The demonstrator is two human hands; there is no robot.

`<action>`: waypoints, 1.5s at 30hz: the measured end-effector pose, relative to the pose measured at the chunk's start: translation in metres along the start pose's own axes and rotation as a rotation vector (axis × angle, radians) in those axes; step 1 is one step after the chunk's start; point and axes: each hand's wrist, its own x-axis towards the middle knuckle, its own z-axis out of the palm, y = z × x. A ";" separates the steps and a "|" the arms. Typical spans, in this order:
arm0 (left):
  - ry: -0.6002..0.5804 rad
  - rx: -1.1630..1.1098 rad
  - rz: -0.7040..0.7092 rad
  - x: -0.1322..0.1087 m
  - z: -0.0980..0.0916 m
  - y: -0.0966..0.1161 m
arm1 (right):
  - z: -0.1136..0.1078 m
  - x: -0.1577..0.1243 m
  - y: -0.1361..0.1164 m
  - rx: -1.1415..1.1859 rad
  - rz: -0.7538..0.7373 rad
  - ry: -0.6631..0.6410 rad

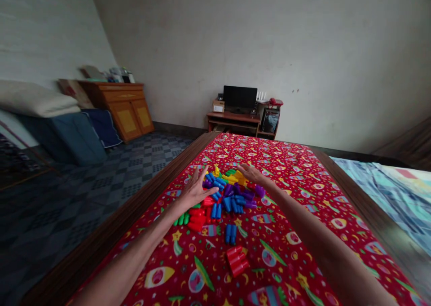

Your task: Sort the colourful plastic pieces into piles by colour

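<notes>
A loose pile of plastic toy blocks in several colours lies on a red patterned cloth point(289, 270). At the pile's left side is my left hand point(198, 188), fingers spread and thumb pointing right over the blue blocks point(218, 183). My right hand point(249, 173) reaches to the far right side, by the yellow blocks point(232, 179), with its fingers stretched out. Purple blocks point(248, 194) sit at the right of the pile, red blocks point(197, 219) and green blocks point(182, 219) at the near left. Nearer me lie a separate blue block point(230, 234) and a red block point(237, 260).
The cloth covers a table with dark wooden edges point(111, 241). Beyond it stands a desk point(234, 118) with a monitor point(240, 97). A wooden cabinet point(124, 108) is at the back left. On the right is a bed-like surface with a blue patterned sheet point(380, 184).
</notes>
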 end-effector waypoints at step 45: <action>-0.050 0.021 0.258 -0.111 -0.022 0.026 | -0.014 -0.232 -0.009 -0.778 -0.193 -0.155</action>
